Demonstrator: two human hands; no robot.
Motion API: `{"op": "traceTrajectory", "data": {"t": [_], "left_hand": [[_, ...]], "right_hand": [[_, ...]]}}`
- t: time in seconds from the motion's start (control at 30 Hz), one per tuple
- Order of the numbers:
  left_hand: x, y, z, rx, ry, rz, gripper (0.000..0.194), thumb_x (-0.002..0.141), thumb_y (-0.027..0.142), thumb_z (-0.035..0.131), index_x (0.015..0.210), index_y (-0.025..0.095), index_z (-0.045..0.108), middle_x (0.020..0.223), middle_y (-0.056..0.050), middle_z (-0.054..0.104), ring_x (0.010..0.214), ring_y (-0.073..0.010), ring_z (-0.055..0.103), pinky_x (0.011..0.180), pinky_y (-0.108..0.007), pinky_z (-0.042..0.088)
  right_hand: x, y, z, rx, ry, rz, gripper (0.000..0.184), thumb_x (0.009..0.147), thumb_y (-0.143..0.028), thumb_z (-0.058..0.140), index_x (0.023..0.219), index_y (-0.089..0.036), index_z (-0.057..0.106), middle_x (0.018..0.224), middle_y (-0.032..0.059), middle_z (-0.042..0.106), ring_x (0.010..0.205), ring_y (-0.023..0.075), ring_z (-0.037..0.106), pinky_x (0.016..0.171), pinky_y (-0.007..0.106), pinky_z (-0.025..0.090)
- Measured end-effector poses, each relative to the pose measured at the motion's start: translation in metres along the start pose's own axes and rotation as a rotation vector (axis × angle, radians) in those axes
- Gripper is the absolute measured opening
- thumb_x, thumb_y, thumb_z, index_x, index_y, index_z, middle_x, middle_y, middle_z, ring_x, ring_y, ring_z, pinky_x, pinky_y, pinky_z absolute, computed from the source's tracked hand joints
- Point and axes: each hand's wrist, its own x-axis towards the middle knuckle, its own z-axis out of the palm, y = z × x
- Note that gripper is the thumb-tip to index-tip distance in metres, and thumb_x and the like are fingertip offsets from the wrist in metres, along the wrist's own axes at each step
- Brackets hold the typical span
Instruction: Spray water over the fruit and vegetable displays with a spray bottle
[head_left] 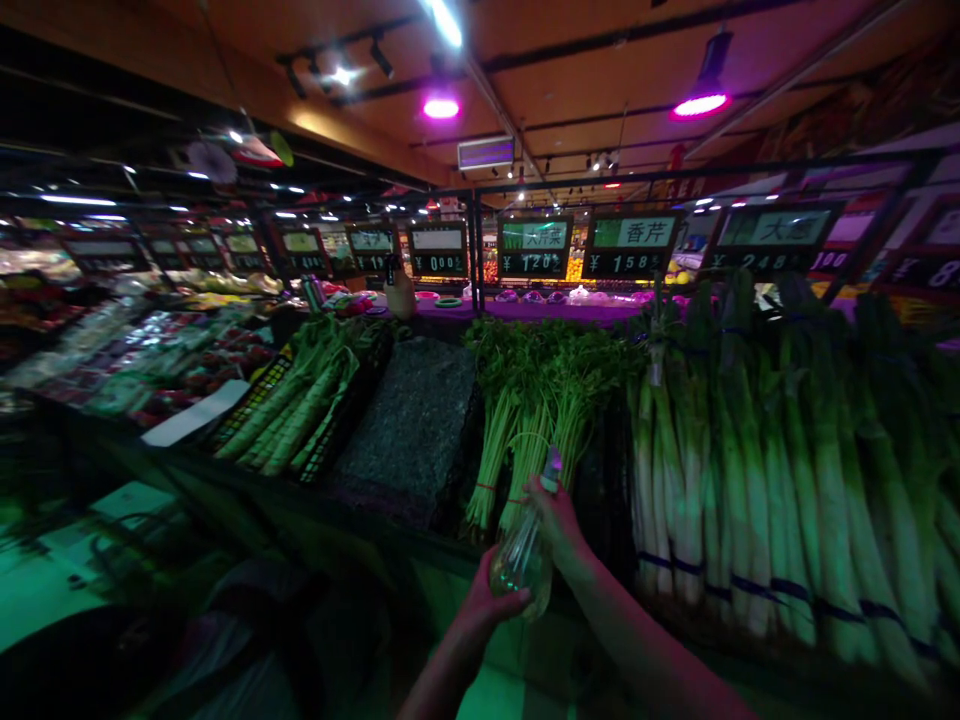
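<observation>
Looking at a wall of leeks (780, 500) on the right, tied low with dark bands, then leafy green bunches (547, 370) mid-display, and left past a dark mat (420, 415), long green stalks (292, 420) in a black crate (244, 405). Down front, with left hand (484, 608) wrapped low and right hand (555, 515) closed around the neck, clamping a clear bottle (517, 560) by those bunches. Can also spot its pale top piece (552, 467) poking up.
</observation>
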Motion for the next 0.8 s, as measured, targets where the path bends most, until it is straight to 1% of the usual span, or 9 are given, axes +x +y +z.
{"op": "traceTrajectory", "data": {"t": [0.1,0.2,0.33,0.4,0.47,0.57,0.63,0.7,0.8], "left_hand": [[-0.011,0.006,-0.038,-0.008,0.176,0.094,0.100,0.037,0.051,0.104,0.122,0.020,0.062,0.120,-0.018,0.076,0.120,-0.0431,0.069,0.108,-0.054,0.052],[-0.025,0.017,-0.066,-0.007,0.293,0.140,0.100,0.038,0.053,0.104,0.123,0.021,0.062,0.121,-0.017,0.076,0.121,-0.0436,0.069,0.108,-0.055,0.052],[-0.037,0.037,-0.082,-0.010,0.373,0.188,0.100,0.039,0.054,0.103,0.124,0.020,0.062,0.121,-0.017,0.076,0.123,-0.0439,0.068,0.107,-0.054,0.053],[-0.035,0.046,-0.086,0.016,0.410,0.209,0.103,0.038,0.054,0.103,0.126,0.019,0.061,0.118,-0.017,0.077,0.121,-0.0439,0.069,0.106,-0.054,0.054],[-0.026,0.055,-0.090,0.056,0.426,0.214,0.105,0.038,0.054,0.103,0.128,0.019,0.059,0.112,-0.015,0.079,0.118,-0.0437,0.071,0.104,-0.054,0.056],[0.003,0.071,-0.086,0.105,0.403,0.198,0.106,0.042,0.052,0.102,0.131,0.019,0.055,0.109,-0.013,0.079,0.111,-0.0414,0.074,0.099,-0.053,0.059],[0.027,0.081,-0.072,0.131,0.349,0.182,0.107,0.043,0.051,0.102,0.132,0.019,0.053,0.114,-0.014,0.078,0.111,-0.0392,0.074,0.099,-0.050,0.060],[0.053,0.091,-0.046,0.164,0.255,0.147,0.106,0.045,0.051,0.102,0.133,0.018,0.051,0.122,-0.015,0.074,0.116,-0.0368,0.072,0.100,-0.046,0.058],[0.091,0.095,0.006,0.210,0.072,0.080,0.109,0.047,0.050,0.101,0.136,0.017,0.047,0.131,-0.016,0.068,0.120,-0.0338,0.068,0.102,-0.042,0.055]], "right_hand": [[-0.004,0.022,0.053,0.029,-0.136,0.019,0.060,0.050,-0.068,0.088,0.079,-0.022,0.062,0.066,-0.0009,0.065,0.059,0.0197,0.064,0.056,0.032,0.052],[-0.010,0.041,0.099,0.040,-0.269,0.038,0.060,0.051,-0.069,0.088,0.079,-0.023,0.060,0.067,-0.0025,0.063,0.060,0.0186,0.064,0.059,0.033,0.054],[-0.014,0.052,0.141,0.039,-0.407,0.078,0.061,0.054,-0.068,0.088,0.084,-0.023,0.059,0.067,-0.0054,0.061,0.055,0.0156,0.063,0.056,0.030,0.052],[-0.011,0.048,0.155,0.047,-0.458,0.088,0.063,0.052,-0.070,0.088,0.083,-0.023,0.058,0.066,-0.0059,0.062,0.054,0.0152,0.063,0.055,0.029,0.052],[-0.003,0.038,0.164,0.062,-0.486,0.085,0.065,0.049,-0.070,0.090,0.079,-0.023,0.057,0.064,-0.0061,0.061,0.054,0.0159,0.064,0.054,0.029,0.053],[0.021,0.016,0.166,0.084,-0.463,0.059,0.065,0.047,-0.068,0.091,0.078,-0.023,0.057,0.064,-0.0052,0.062,0.053,0.0169,0.065,0.053,0.030,0.053],[0.043,-0.001,0.157,0.103,-0.400,0.034,0.064,0.048,-0.069,0.090,0.079,-0.022,0.058,0.065,-0.0048,0.063,0.054,0.0169,0.065,0.054,0.030,0.053],[0.067,-0.021,0.137,0.121,-0.317,0.006,0.064,0.049,-0.071,0.088,0.078,-0.022,0.058,0.067,-0.0042,0.064,0.056,0.0171,0.066,0.056,0.030,0.053],[0.102,-0.052,0.088,0.130,-0.173,-0.041,0.064,0.048,-0.071,0.088,0.078,-0.023,0.058,0.068,-0.0033,0.067,0.060,0.0181,0.067,0.058,0.030,0.052]]}}
